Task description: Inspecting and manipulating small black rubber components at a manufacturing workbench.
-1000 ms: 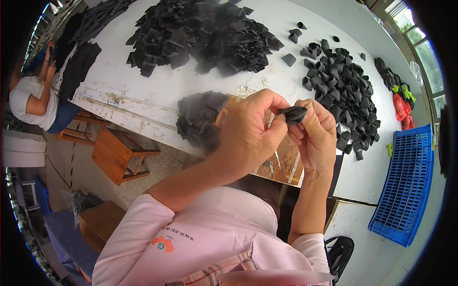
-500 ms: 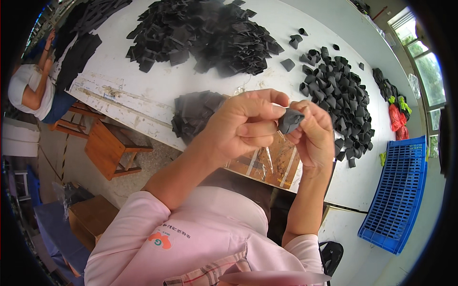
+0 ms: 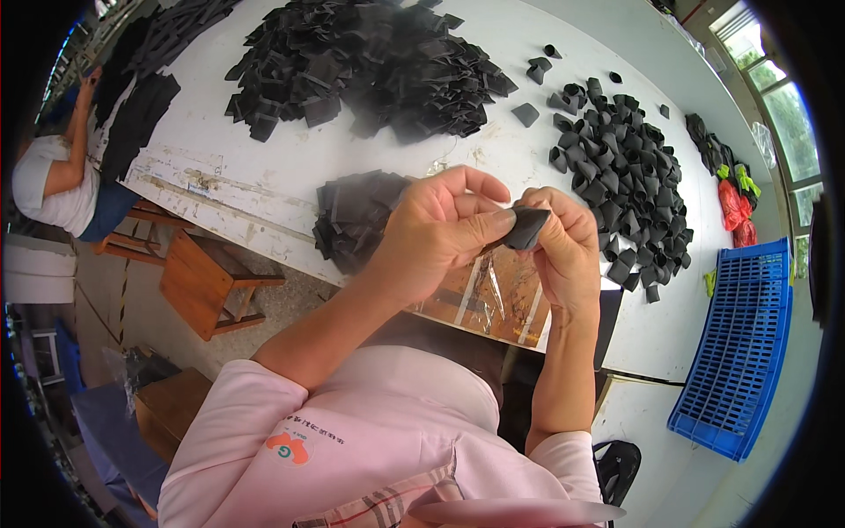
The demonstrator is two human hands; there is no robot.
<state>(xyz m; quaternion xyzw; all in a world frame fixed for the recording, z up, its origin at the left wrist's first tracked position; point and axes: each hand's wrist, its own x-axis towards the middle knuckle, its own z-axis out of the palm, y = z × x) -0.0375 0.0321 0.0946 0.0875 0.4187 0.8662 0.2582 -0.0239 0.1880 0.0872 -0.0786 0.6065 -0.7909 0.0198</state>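
Between my two hands is a small black fabric piece (image 3: 526,228), folded to a pointed shape, held up over the table's near edge. My left hand (image 3: 444,220) pinches its left side between thumb and fingers. At its right side my right hand (image 3: 566,242) grips it with bent fingers, which partly hide it. Just beyond my left forearm lies a small stack of flat black pieces (image 3: 352,211). To the right of my hands is a heap of rolled, cone-like black pieces (image 3: 629,167).
A large heap of flat black pieces (image 3: 290,70) covers the table's (image 3: 255,176) far side. A blue plastic crate (image 3: 735,352) stands at the right. Wooden stools (image 3: 202,282) are on the left, near a seated person (image 3: 57,180). A brown board (image 3: 493,295) lies at the near edge.
The fabric piece has turned from a rounded, open-ended look to a flatter, pointed one. My left fingers have shifted on it, and my right hand has moved slightly left.
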